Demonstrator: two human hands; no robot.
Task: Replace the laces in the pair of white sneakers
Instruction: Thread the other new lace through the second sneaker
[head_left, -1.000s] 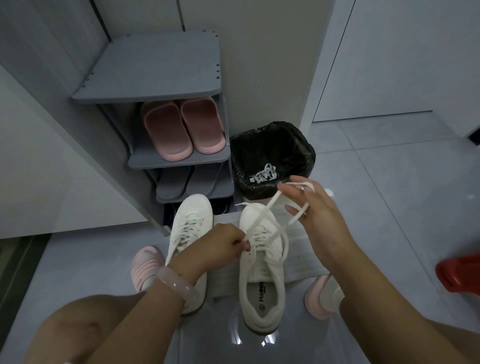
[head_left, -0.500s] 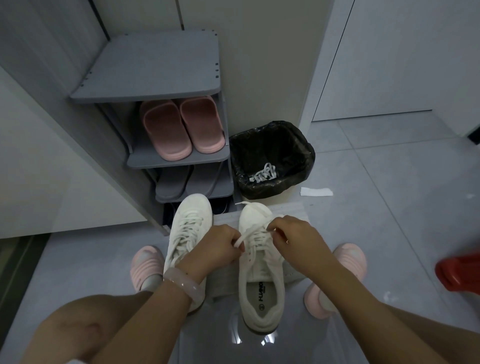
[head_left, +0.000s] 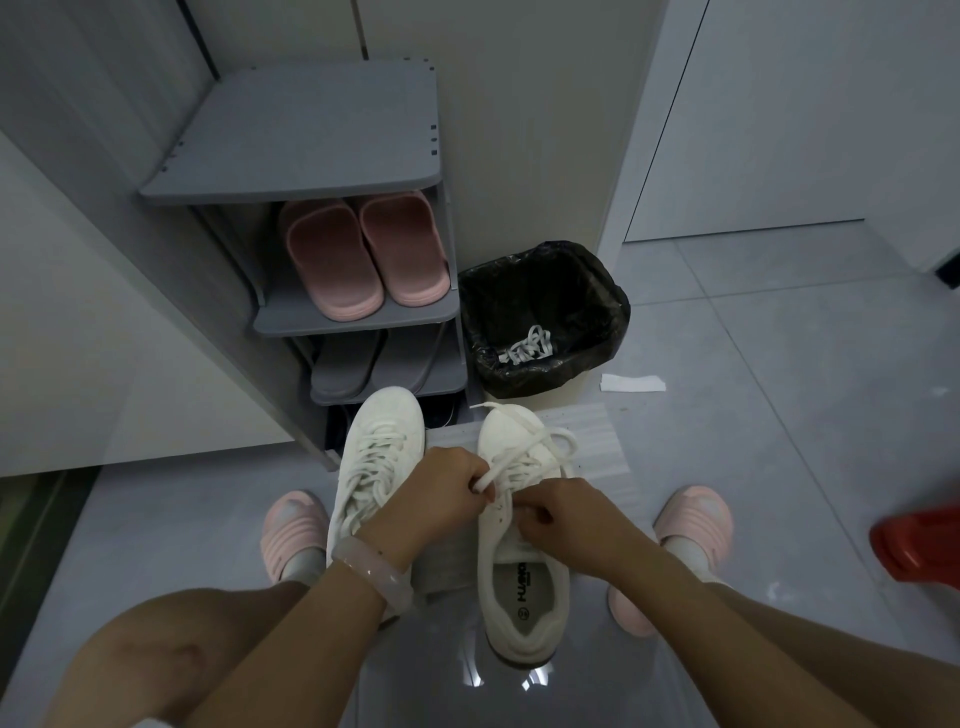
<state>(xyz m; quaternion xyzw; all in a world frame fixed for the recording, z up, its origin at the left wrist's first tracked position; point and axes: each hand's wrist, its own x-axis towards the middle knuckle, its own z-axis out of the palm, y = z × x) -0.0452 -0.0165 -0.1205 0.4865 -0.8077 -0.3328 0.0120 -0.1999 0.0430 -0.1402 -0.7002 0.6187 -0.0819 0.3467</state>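
- Two white sneakers sit side by side on the gray floor, toes pointing away from the person.
- The left hand (head_left: 441, 493) is curled tight and pinches a white lace (head_left: 524, 449) of the right sneaker (head_left: 524, 582). The lace runs up from the fist toward the toe, and a loop of it lies on the toe.
- The right hand (head_left: 566, 519) is curled over the middle of the same sneaker. Its fingertips are tucked under, so one cannot tell for sure what they hold, but they seem to pinch the lace there.
- Both hands cover most of the lace holes of that sneaker.
- The left sneaker (head_left: 379, 457) is already laced. The left wrist, with a pale bracelet (head_left: 371, 569), hides its heel.
- A thin white sheet (head_left: 597, 441) lies under the right sneaker's toe.
- A bin with a black bag (head_left: 543, 317) stands just past the sneakers. A bunch of white laces (head_left: 527, 345) lies inside it.
- A gray shoe rack (head_left: 311, 135) stands left of the bin. Pink slippers (head_left: 363, 254) are on one shelf. Gray slippers (head_left: 345, 364) below are half hidden by the shelf above them.
- A small white paper strip (head_left: 632, 383) lies on the floor right of the bin.
- A red thing (head_left: 922, 545) is cut off at the right edge; it is hard to tell what it is.
- The person's feet wear pink slippers too, partly hidden by the arms.
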